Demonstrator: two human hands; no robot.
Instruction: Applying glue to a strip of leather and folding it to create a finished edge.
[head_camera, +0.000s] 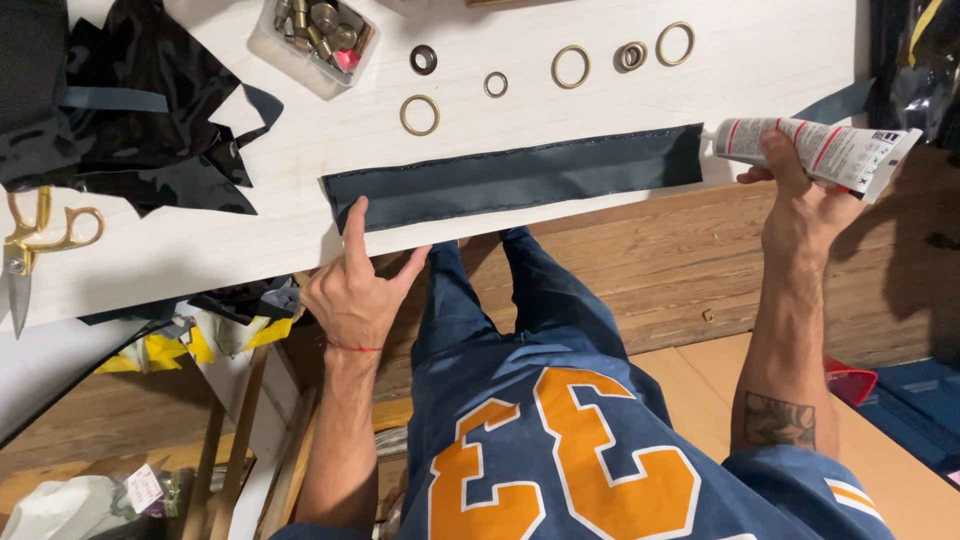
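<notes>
**Glue tube at the strip's right end, left hand pinning the other**

The pale wooden desk carries everything, and across its near edge lies the long dark blue fabric strip, flat, with a stitched line along its far side. Black fabric scraps are heaped at the far left, with gold-handled scissors just near of them.

The left hand is spread open, forefinger pressed on the strip's left end, thumb out to the side, holding nothing. The right hand is closed around a white glue tube, whose nozzle touches or nearly touches the strip's right end (the exact contact is too fine to tell).

Farther back sit a clear tray of metal hardware and a scatter of brass rings.

Judging by this, gluing the strip is the step in hand, and it looks to be at its very start: no bead shows on the cloth. The next move calls for steady squeeze pressure and an even line along the strip, with the left hand keeping the cloth from creeping.
</notes>
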